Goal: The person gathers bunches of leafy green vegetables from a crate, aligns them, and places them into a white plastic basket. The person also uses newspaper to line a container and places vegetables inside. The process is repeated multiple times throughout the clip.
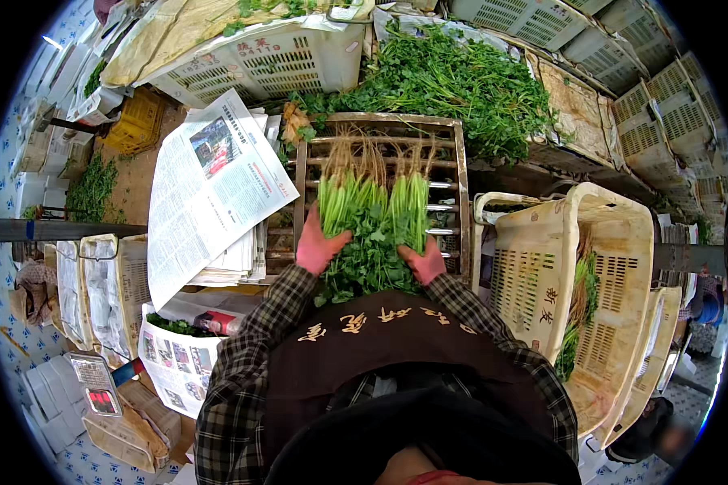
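Bunches of cilantro [370, 230] with long roots lie side by side on a rusty metal rack [459, 182], roots pointing away from me and leaves towards my apron. My left hand [319, 244], in a pink glove, holds the left side of the cilantro, thumb over the stems. At the right side, my pink-gloved right hand [423, 260] grips the stems and leaves of another bunch. A stack of newspapers [218, 182] lies left of the rack, its top sheet turned askew. Beyond the rack at the right is a large heap of loose cilantro [449, 85].
An upright plastic crate [522, 279] with rooted greens inside stands at my right. Another crate [261, 66] is beyond the newspapers. A newspaper-lined container [182, 357] of greens and a scale-like display [97, 385] are at the left. A person [643, 430] is at lower right.
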Demonstrator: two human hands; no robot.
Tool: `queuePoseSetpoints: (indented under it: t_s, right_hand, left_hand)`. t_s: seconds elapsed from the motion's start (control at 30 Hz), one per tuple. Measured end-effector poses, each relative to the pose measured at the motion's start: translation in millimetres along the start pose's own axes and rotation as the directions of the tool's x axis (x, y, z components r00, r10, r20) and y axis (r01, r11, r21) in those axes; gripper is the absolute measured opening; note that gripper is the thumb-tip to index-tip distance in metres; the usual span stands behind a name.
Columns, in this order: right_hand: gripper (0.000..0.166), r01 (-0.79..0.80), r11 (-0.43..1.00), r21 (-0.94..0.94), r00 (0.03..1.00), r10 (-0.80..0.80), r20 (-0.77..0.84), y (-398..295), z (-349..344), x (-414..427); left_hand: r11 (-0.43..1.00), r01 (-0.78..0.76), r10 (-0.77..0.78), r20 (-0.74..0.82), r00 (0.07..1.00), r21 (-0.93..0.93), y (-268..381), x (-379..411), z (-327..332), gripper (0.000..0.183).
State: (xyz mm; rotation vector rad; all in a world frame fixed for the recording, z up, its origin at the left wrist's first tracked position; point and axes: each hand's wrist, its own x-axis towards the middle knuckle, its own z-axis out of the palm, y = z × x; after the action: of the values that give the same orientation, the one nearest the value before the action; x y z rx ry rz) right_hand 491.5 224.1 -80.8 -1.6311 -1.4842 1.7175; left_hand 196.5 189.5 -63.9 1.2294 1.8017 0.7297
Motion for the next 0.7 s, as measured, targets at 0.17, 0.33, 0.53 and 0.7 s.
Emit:
queuePoseSetpoints:
  t_s: [0.17,0.33,0.53,0.7]
  right_hand:
    - [0.081,-0.258,0.83,0.495,0.944,0.326,-0.054,52,-25,19]
    - [0.083,-0.069,0.932,0.355,0.981,0.128,-0.146,56,-34,19]
    - [0.1,-0.164,0.949,-0.268,0.985,0.141,-0.101,3,-49,-19]
    - [0.102,-0.101,0.808,-0.58,0.99,0.026,-0.136,-4,-40,-28]
  left_hand:
    - [0.901,-0.042,-0.059,-0.217,0.974,-0.432,-18,-14,1,0.098]
    - [0.939,-0.241,0.151,-0.335,0.93,-0.245,-18,-10,-2,0.092]
    - [0.991,-0.098,0.076,-0.224,0.972,-0.088,-7,-4,-25,0.081]
    - [0.744,-0.496,0.623,-0.198,0.757,0.447,70,-21,4,0.065]
